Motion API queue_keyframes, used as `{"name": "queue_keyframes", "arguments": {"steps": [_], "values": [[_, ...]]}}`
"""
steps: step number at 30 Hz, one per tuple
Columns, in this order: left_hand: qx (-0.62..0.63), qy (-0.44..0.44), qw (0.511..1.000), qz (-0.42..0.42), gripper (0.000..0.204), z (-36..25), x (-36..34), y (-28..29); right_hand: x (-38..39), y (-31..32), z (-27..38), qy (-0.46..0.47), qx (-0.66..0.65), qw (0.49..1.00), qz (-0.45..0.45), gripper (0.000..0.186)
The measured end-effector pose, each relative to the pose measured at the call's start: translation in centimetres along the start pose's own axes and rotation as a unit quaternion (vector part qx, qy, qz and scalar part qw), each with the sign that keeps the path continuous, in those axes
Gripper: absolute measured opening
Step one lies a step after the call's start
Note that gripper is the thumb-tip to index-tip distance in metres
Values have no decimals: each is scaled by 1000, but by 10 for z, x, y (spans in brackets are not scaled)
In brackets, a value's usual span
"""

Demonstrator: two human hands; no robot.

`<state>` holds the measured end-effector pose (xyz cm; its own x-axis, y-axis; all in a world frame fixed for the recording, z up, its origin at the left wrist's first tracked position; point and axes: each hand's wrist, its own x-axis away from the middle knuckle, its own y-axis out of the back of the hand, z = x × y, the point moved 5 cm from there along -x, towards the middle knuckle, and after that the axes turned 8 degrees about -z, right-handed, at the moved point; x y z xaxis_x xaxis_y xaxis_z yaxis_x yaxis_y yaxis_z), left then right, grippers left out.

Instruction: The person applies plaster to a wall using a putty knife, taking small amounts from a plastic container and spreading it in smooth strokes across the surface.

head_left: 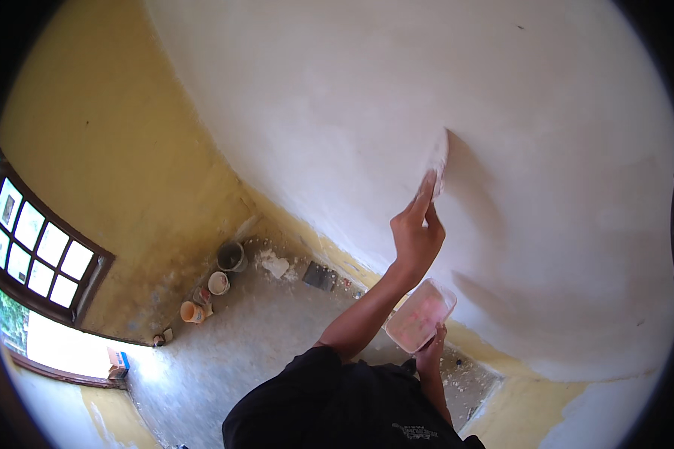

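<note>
My left hand (416,232) is raised against the large white-coated wall (554,187), closed on a flat scraper (439,150) smeared with pale compound, its index finger extended along the tool. The scraper is at the wall's surface and casts a long shadow to the right. Lower down, my right hand (433,340) grips a translucent rectangular plastic container (419,310) with pinkish-white material inside. The container is held out beside my left forearm, close to the wall.
A yellow wall (105,120) with a brown-framed window (37,236) and bright opening stands on the left. Several buckets (232,256), a cardboard box (117,363) and a dark slab (320,277) lie along the edges of the concrete floor (225,374), with white debris near the corner.
</note>
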<state>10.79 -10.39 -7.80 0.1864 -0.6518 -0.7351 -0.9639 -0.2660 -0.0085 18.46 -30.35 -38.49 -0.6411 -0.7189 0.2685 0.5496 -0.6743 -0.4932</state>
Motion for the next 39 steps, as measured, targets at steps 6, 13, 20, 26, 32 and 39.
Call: {"name": "queue_keyframes", "arguments": {"steps": [6,13,20,26,32,39], "values": [[-110,178,976,-65,35,86,0,49,-4,-6,5,-54,-105,993,-27,52],[-151,-38,983,-101,58,150,10,-19,-2,-1,-5,-68,-67,995,-32,48],[-60,-35,997,16,41,153,90,28,-7,-3,7,-37,-19,999,-3,47],[-97,98,954,-268,16,206,-11,75,-21,11,-19,-59,-40,997,30,48],[-125,63,985,-101,40,112,-4,-2,-9,3,-8,-71,-61,996,-9,53],[71,235,957,153,23,83,51,50,-2,-9,2,36,0,999,6,51]]}}
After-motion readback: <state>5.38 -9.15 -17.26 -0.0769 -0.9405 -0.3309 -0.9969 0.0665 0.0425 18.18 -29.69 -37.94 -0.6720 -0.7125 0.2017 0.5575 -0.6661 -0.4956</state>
